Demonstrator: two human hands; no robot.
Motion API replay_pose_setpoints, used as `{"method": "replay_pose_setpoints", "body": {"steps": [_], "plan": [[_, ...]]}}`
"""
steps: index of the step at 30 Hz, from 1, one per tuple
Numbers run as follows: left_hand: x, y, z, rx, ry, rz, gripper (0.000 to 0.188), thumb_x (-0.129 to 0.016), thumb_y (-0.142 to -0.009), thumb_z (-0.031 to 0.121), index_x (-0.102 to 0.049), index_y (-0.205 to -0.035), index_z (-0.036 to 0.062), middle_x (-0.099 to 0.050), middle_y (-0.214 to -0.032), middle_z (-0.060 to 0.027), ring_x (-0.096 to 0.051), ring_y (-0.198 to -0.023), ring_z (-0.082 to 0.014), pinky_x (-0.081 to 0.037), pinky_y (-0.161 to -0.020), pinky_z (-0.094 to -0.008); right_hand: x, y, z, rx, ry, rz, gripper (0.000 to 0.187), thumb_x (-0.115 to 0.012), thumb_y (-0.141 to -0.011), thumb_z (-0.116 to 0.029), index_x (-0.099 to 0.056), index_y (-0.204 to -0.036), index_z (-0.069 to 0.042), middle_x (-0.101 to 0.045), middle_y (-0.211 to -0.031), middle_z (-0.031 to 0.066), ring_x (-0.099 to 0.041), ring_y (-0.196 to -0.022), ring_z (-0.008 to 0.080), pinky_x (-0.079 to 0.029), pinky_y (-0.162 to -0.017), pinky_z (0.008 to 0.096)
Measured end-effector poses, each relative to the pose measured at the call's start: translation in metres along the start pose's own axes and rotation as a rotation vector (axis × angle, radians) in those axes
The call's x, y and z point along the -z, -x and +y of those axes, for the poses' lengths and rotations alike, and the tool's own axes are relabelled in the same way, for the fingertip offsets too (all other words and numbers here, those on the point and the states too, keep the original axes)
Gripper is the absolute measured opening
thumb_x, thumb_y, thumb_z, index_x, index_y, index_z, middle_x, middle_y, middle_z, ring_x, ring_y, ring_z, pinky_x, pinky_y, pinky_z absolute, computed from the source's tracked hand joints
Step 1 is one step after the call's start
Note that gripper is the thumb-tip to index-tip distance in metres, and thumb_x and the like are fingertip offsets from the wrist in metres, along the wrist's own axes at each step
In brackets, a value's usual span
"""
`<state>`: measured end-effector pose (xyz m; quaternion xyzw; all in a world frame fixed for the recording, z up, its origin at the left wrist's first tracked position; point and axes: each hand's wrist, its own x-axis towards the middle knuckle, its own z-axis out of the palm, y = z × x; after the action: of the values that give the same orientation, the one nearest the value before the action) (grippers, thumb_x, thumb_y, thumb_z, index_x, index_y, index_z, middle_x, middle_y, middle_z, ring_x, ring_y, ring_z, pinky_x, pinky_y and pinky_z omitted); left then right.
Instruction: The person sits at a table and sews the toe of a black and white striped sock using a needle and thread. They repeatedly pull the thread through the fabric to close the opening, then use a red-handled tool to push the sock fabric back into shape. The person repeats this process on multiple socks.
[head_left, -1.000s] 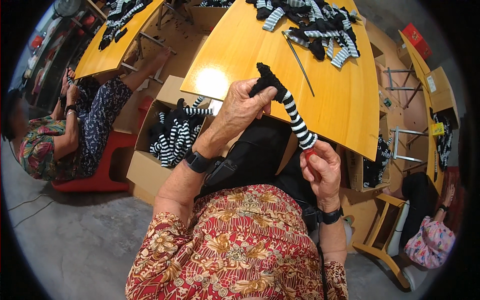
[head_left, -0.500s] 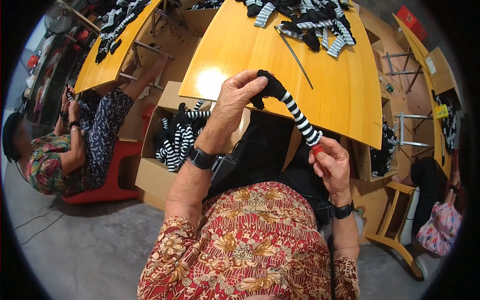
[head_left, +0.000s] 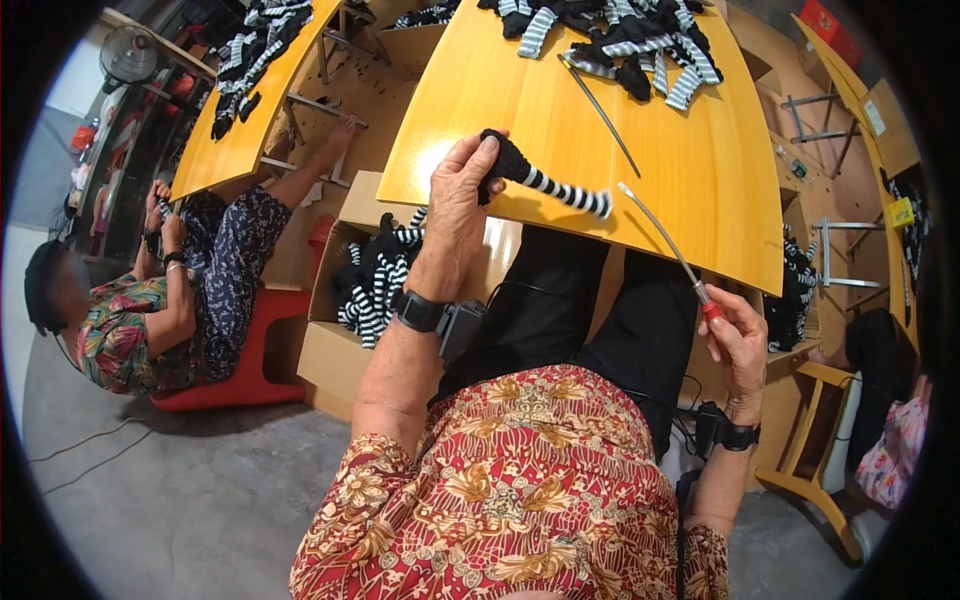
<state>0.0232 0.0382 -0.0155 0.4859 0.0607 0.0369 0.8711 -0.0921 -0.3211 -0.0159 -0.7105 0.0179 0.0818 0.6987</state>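
Left hand (head_left: pixel 462 200) clamped on black-and-white striped knitted tube (head_left: pixel 545 180), above yellow wooden table (head_left: pixel 690 190) | right hand (head_left: pixel 738 340) fisted on red-handled metal rod (head_left: pixel 662 238), well apart from tube

Yellow wooden worktop (head_left: pixel 690 190) ahead, heap of black-and-white striped knit pieces (head_left: pixel 620 35) at far edge. Thin metal rod (head_left: pixel 600 112) lying loose on worktop just below heap. Open cardboard box (head_left: pixel 330 350) on floor at left, more striped pieces (head_left: pixel 375 285) inside. Second yellow worktop (head_left: pixel 230 140) further left, striped pieces on it. Seated person (head_left: pixel 150 300) on red stool (head_left: pixel 255 350) beside it. Fan (head_left: pixel 128 58) at upper left. Grey concrete floor (head_left: pixel 190 490).
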Motion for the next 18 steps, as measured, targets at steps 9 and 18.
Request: {"method": "replay_pose_setpoints", "body": {"steps": [9, 18], "plan": [[-0.005, 0.001, 0.004, 0.057, -0.029, 0.007, 0.012, -0.063, -0.092, 0.014, -0.066, -0.101, 0.0067, -0.067, -0.09, -0.0002, -0.061, -0.081, -0.0077, -0.046, -0.067, -0.0208, -0.027, -0.018, -0.011, 0.212, 0.201, 0.112, 0.032, -0.061, -0.088, -0.004, -0.062, -0.119, -0.001, -0.064, -0.088, 0.0055, -0.054, -0.064, 0.0091, -0.045, -0.056, 0.0236], [-0.008, 0.009, 0.004, 0.145, 0.017, -0.197, 0.034, -0.061, -0.091, 0.008, -0.057, -0.124, -0.0007, -0.066, -0.103, -0.0071, -0.064, -0.087, -0.0129, -0.054, -0.077, -0.0237, -0.078, -0.077, -0.008, 0.67, 0.868, 0.163, 0.041, -0.06, -0.081, 0.001, -0.062, -0.121, -0.008, -0.058, -0.082, 0.0114, -0.06, -0.071, 0.0268, -0.049, -0.064, 0.0356]]}}
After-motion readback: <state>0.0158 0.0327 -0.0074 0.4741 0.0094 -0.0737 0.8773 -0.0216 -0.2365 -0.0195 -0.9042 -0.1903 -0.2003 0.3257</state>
